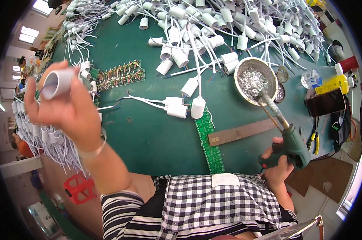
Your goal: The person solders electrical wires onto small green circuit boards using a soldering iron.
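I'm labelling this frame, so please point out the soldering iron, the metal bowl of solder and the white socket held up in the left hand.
soldering iron (293,146), head view, green handle.
metal bowl (241,68), head view, left rim.
white socket (60,82), head view, outer side wall.

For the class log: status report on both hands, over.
Left hand raised, gripping white socket. Right hand holding soldering iron, tip in solder bowl. Circuit strip on table, clear.

Left hand (69,108) lifts a white socket (57,83) (right hand (277,162) grips soldering iron (287,136)).
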`<control>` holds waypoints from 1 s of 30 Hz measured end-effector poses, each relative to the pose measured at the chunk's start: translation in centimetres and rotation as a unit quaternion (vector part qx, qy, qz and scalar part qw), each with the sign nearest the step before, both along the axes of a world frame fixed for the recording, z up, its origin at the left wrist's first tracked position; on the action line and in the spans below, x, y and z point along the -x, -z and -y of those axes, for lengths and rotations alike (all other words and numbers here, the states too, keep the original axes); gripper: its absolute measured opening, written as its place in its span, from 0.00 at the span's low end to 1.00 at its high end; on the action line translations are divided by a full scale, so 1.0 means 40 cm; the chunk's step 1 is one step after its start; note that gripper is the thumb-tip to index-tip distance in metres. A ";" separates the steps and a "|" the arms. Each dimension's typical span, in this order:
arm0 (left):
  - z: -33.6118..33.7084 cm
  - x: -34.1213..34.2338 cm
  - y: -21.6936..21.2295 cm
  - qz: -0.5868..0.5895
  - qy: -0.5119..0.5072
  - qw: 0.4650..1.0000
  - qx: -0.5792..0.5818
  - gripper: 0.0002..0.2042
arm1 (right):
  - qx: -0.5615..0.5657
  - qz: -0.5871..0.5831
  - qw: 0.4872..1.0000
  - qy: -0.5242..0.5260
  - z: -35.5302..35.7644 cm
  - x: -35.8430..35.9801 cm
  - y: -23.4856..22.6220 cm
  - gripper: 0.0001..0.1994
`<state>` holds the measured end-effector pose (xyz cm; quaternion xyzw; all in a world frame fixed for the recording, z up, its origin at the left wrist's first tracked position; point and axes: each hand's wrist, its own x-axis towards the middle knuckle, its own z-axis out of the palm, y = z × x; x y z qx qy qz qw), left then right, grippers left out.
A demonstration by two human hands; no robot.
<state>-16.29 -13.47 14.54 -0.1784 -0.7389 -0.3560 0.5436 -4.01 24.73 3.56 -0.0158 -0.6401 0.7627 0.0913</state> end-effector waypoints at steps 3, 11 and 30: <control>-0.037 -0.116 0.002 0.298 -0.010 0.927 0.229 0.20 | -0.044 0.011 0.999 -0.006 0.000 -0.007 0.004 0.25; -0.185 -0.222 0.285 0.528 0.060 0.834 0.150 0.19 | -0.265 0.127 0.945 -0.145 -0.036 -0.054 0.013 0.12; -0.230 -0.217 0.305 0.513 0.014 0.851 0.112 0.04 | -0.407 -0.085 0.875 -0.249 0.004 0.001 -0.025 0.11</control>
